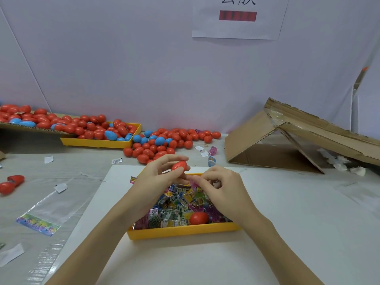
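We hold a red egg [179, 165] in our left hand [158, 175]. The thumb and curled fingertips grip it from the sides, and the other fingers are spread above it. We cannot tell whether it is a whole egg or one half.

Our right hand [222, 186] is just beside the left, with its fingers curled. It pinches a small pink packet [194, 185] at the fingertips. The packet sits just below and right of the red egg, very near it; we cannot tell whether they touch.

Both hands hover over the far end of a yellow tray [181, 231]. The tray is filled with a pile of small printed packets [174, 206]. A second egg [198, 218], also red, lies among them near the front rim, well below the hands. The tray stands on a white sheet [185, 260].

Behind the hands, a heap of red and blue eggs [164, 142] lies on the table. To its left a far tray [98, 142], also yellow, holds more of them. A cardboard box [287, 136] lies tipped over at the right. A clear bag [47, 212] lies flat at the left. Two red pieces [12, 183] lie near the left edge.
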Action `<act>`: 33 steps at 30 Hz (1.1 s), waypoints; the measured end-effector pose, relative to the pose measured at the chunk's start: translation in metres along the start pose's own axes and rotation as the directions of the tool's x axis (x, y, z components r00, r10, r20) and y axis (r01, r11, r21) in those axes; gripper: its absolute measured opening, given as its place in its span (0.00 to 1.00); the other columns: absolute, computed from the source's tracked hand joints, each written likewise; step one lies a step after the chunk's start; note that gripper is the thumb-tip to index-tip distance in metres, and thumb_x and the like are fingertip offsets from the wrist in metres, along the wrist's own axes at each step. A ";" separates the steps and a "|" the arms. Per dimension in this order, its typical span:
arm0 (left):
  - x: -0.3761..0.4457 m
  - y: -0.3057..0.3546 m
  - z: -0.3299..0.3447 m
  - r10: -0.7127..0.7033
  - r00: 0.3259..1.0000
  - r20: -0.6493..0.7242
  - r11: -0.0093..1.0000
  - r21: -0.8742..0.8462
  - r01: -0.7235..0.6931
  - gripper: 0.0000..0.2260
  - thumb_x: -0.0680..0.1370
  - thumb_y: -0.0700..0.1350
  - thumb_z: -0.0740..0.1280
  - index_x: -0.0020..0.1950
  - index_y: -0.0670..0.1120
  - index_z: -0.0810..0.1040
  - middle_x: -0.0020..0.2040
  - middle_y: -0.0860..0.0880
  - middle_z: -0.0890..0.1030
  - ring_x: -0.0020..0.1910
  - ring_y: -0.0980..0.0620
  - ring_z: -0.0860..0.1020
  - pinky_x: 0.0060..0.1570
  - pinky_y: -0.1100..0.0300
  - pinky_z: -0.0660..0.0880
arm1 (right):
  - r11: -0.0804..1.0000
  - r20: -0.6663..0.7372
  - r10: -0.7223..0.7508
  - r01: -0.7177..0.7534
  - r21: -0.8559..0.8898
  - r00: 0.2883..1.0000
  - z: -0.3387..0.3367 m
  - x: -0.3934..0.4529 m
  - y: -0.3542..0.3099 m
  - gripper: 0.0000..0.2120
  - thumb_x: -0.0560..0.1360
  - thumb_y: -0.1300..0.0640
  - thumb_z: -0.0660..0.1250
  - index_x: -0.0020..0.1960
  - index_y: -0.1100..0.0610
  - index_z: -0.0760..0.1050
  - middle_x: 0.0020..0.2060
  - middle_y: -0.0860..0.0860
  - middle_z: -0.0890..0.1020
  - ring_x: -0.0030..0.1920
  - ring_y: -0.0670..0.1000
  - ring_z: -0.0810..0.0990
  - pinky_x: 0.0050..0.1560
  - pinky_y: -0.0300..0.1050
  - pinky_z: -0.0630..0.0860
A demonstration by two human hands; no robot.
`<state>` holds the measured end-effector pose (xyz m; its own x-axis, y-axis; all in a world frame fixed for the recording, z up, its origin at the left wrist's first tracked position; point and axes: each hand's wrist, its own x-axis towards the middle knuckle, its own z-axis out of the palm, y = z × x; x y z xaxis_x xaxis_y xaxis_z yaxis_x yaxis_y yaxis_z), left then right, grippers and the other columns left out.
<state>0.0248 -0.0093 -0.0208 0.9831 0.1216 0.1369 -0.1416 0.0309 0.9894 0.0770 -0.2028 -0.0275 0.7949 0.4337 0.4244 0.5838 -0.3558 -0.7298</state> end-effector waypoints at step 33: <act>-0.007 0.005 0.006 0.041 0.994 0.105 0.987 0.153 -0.057 0.10 0.81 0.48 0.71 0.61 0.48 0.84 0.51 0.45 0.87 0.49 0.43 0.86 0.45 0.61 0.81 | 0.911 0.003 0.172 -0.160 0.380 0.985 -0.012 0.004 0.000 0.06 0.80 0.55 0.71 0.49 0.57 0.83 0.37 0.50 0.87 0.37 0.45 0.85 0.36 0.34 0.78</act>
<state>0.0182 -0.0155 -0.0164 0.9833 0.0176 0.1814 -0.1777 -0.1282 0.9757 0.0819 -0.2107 -0.0195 0.8832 0.3680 0.2909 0.3415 -0.0794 -0.9365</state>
